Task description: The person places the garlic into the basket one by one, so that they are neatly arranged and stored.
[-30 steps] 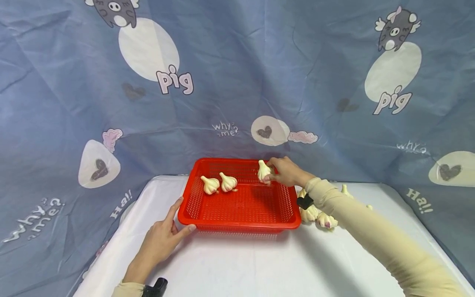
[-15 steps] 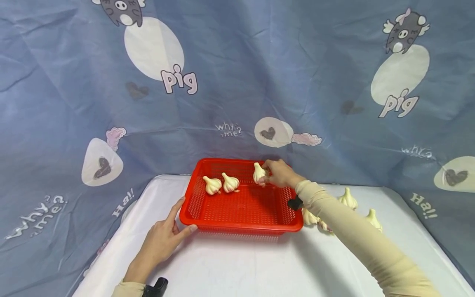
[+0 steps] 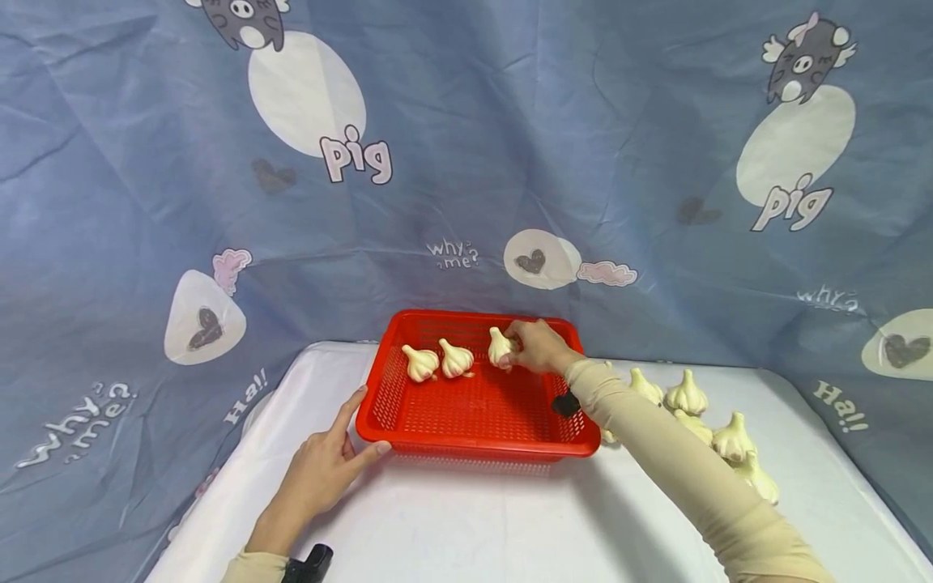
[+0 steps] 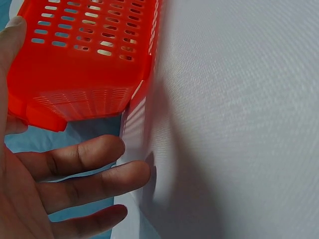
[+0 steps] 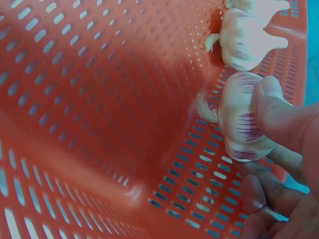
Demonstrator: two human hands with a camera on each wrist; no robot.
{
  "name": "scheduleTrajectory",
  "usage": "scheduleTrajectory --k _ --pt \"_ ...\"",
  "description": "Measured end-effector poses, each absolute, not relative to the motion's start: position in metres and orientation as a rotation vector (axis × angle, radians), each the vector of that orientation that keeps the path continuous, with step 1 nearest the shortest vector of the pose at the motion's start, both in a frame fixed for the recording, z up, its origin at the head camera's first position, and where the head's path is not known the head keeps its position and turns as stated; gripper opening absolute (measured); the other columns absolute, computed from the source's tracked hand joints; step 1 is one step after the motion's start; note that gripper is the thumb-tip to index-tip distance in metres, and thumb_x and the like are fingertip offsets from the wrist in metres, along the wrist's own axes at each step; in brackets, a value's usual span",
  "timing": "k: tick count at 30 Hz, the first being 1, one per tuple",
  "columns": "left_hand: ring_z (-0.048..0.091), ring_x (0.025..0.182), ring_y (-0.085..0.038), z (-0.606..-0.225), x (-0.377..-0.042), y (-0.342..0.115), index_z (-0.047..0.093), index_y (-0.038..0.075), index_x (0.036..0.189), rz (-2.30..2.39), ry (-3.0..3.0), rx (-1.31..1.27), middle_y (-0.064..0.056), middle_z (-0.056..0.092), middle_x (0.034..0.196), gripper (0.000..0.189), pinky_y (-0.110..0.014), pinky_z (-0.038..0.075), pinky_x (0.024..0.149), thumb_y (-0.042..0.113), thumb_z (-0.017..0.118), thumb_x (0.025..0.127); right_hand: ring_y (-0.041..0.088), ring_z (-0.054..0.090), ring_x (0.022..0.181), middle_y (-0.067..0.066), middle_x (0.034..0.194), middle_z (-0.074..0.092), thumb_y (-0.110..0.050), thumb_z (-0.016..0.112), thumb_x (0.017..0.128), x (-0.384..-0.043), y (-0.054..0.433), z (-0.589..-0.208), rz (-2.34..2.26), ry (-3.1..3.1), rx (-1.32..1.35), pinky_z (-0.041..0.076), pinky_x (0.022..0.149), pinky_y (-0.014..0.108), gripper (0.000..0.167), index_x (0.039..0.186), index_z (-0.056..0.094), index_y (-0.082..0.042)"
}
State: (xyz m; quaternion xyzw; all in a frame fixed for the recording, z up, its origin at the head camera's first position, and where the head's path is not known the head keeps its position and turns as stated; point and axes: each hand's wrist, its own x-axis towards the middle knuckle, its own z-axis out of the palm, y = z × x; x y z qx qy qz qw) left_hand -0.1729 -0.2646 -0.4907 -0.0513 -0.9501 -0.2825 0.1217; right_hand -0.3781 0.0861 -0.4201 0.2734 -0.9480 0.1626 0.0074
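My right hand point(image 3: 539, 346) pinches a garlic bulb point(image 3: 500, 348) by its side, inside the red plastic basket point(image 3: 474, 444). In the right wrist view the thumb lies on the bulb's purple-streaked skin, and its roots face the basket floor's middle. Two more garlic bulbs, one at the left point(image 3: 420, 363) and one in the middle point(image 3: 456, 359), sit along the basket's back side. My left hand point(image 3: 318, 470) rests at the basket's front left corner, thumb and index finger spread against the rim. Its other fingers extend loosely below the rim in the left wrist view.
Several garlic bulbs point(image 3: 732, 439) lie on the white-covered table point(image 3: 466, 518) to the right of the basket, partly hidden by my right sleeve point(image 3: 670, 461). A blue printed cloth point(image 3: 437, 162) hangs behind the table.
My right hand has carried its garlic bulb leftward and slightly down within the basket, toward the other two. More bulbs show at the right past the sleeve. The left hand stays at the corner.
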Motion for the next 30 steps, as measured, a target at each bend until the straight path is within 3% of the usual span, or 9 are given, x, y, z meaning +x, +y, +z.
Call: scheduleTrajectory --k 9,16,20,30 --pt "0.045 0.055 -0.003 -0.490 -0.175 -0.265 0.033 0.030 0.167 -0.817 -2.758 -0.166 0.014 0.050 0.063 0.091 -0.026 0.039 0.058 0.056 0.078 0.092 0.029 0.070 0.104 0.006 0.115 0.079 -0.033 0.092 0.083 -0.379 0.082 -0.431 0.555 -2.959 0.822 0.056 0.091 0.044 0.051 0.124 0.075 -0.008" --pt "0.045 0.055 -0.003 -0.492 -0.175 -0.264 0.032 0.030 0.167 -0.834 -2.763 -0.168 0.014 0.050 0.063 0.091 -0.026 0.039 0.058 0.056 0.078 0.092 0.024 0.069 0.097 0.003 0.102 0.081 -0.036 0.094 0.079 -0.380 0.082 -0.442 0.578 -2.920 0.841 0.053 0.093 0.042 0.047 0.117 0.080 -0.011" --pt "0.045 0.055 -0.003 -0.492 -0.175 -0.264 0.032 0.030 0.167 -0.836 -2.766 -0.162 0.014 0.050 0.063 0.092 -0.026 0.038 0.058 0.056 0.078 0.092 0.024 0.069 0.093 0.005 0.095 0.079 -0.035 0.095 0.078 -0.381 0.082 -0.445 0.576 -2.911 0.852 0.055 0.088 0.042 0.046 0.115 0.082 -0.011" --pt "0.045 0.055 -0.004 -0.494 -0.175 -0.263 0.032 0.029 0.167 -0.844 -2.779 -0.140 0.013 0.050 0.063 0.091 -0.026 0.039 0.058 0.056 0.077 0.092 0.029 0.064 0.107 0.002 0.102 0.079 -0.041 0.096 0.076 -0.384 0.081 -0.448 0.515 -2.988 0.777 0.052 0.094 0.046 0.050 0.116 0.081 -0.016"
